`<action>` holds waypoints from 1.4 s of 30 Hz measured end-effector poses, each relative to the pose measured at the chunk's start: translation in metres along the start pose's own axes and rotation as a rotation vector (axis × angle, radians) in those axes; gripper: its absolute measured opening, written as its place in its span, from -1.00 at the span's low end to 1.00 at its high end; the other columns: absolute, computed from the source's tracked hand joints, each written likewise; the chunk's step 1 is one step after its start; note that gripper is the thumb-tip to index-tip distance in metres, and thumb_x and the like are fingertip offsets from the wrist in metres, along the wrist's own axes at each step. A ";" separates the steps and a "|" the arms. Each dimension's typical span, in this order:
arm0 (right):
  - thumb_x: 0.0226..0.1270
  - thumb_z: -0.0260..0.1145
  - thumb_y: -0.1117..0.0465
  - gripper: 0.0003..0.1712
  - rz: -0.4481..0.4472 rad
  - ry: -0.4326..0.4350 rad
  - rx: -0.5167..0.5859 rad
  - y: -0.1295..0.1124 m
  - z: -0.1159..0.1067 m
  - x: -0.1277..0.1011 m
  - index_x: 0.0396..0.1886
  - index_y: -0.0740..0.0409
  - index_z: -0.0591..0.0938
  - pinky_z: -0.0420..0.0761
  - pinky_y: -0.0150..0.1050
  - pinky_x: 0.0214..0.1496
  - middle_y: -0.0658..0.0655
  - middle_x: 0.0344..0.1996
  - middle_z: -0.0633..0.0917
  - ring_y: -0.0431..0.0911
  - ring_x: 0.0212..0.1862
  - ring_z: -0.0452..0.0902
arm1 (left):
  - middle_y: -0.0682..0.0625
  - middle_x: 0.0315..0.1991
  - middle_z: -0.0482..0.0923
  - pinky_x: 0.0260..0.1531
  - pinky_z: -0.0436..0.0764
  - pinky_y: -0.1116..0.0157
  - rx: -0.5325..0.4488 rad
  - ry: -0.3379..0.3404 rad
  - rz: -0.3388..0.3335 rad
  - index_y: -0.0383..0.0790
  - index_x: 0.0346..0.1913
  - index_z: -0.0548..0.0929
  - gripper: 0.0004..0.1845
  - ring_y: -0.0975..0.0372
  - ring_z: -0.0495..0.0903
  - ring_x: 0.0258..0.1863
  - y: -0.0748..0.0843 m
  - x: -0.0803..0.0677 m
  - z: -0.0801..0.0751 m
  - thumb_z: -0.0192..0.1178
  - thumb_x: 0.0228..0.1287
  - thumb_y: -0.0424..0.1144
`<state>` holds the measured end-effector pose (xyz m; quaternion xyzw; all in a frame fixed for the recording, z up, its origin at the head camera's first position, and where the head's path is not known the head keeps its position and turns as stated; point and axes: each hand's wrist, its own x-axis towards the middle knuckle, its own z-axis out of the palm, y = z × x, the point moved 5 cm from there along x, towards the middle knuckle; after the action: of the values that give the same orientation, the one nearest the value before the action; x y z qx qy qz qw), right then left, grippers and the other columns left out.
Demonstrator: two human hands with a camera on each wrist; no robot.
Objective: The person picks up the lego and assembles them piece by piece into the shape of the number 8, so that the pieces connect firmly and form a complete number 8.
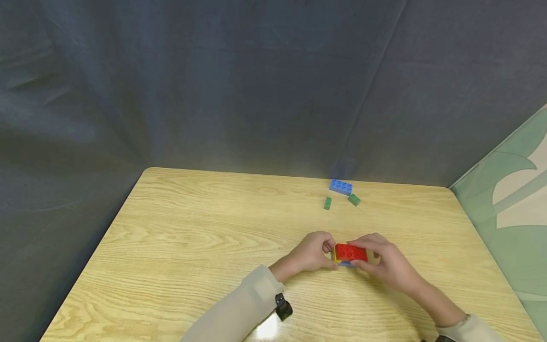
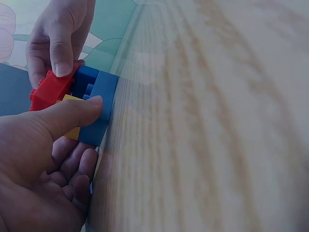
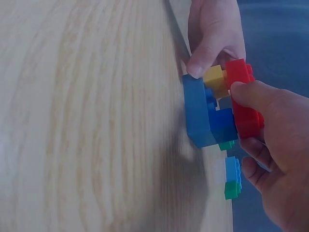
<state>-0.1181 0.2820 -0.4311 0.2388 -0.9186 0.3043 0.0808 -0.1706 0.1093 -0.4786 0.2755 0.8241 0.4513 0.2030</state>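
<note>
A red brick [image 1: 350,252] lies over a small stack at the right of the table, and my right hand [image 1: 392,267] pinches it between thumb and fingers. Beneath it, in the right wrist view, are a yellow brick [image 3: 216,81] and a darker blue brick [image 3: 223,123], side by side on a long blue brick [image 3: 195,110]. My left hand [image 1: 311,252] grips the yellow end of the stack, its thumb on the long blue brick. Some studs show between the layers; whether the red brick is fully seated I cannot tell.
Near the table's far edge lies a loose blue brick [image 1: 341,187], with a green brick [image 1: 354,199] beside it and a narrow green brick [image 1: 327,203] a little closer. A dark curtain [image 1: 256,95] hangs behind the wooden table [image 1: 179,247]. At right stands a green patterned panel [image 1: 491,199].
</note>
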 end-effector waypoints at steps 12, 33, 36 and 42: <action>-0.01 0.64 0.36 -0.48 -0.040 -0.001 -0.012 -0.003 0.000 0.001 0.03 0.12 0.75 0.50 -0.38 -0.40 -0.08 -0.14 0.73 -0.29 -0.17 0.47 | 0.12 -0.27 0.56 -0.17 0.53 0.53 0.003 -0.002 0.005 -0.25 -0.17 0.63 -0.62 0.41 0.50 -0.28 0.002 -0.001 -0.002 0.61 0.01 -0.30; -0.04 0.67 0.34 -0.54 -0.063 -0.033 -0.055 -0.006 0.002 0.009 -0.07 0.13 0.78 0.66 -0.31 -0.20 -0.12 -0.20 0.71 -0.24 -0.14 0.54 | 0.16 -0.28 0.57 -0.19 0.53 0.52 0.013 0.014 0.001 -0.20 -0.20 0.64 -0.63 0.42 0.49 -0.29 0.000 0.000 -0.003 0.62 -0.01 -0.29; -0.03 0.66 0.36 -0.53 -0.019 -0.027 0.002 0.000 0.004 0.006 -0.05 0.11 0.77 0.57 -0.36 -0.33 -0.12 -0.20 0.72 -0.25 -0.23 0.48 | 0.17 -0.28 0.57 -0.19 0.53 0.51 0.005 0.012 -0.005 -0.20 -0.20 0.64 -0.64 0.42 0.49 -0.29 -0.001 0.000 -0.002 0.62 -0.01 -0.30; 0.03 0.64 0.31 -0.55 0.107 -0.033 0.119 0.011 0.008 0.001 -0.02 0.05 0.76 0.41 -0.34 -0.43 -0.14 -0.21 0.71 -0.20 -0.33 0.40 | 0.17 -0.28 0.57 -0.19 0.53 0.52 0.007 0.011 -0.004 -0.20 -0.20 0.64 -0.64 0.42 0.49 -0.29 0.000 0.001 0.000 0.62 -0.02 -0.30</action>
<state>-0.1239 0.2847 -0.4424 0.1986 -0.9116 0.3582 0.0351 -0.1717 0.1098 -0.4784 0.2723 0.8274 0.4494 0.1984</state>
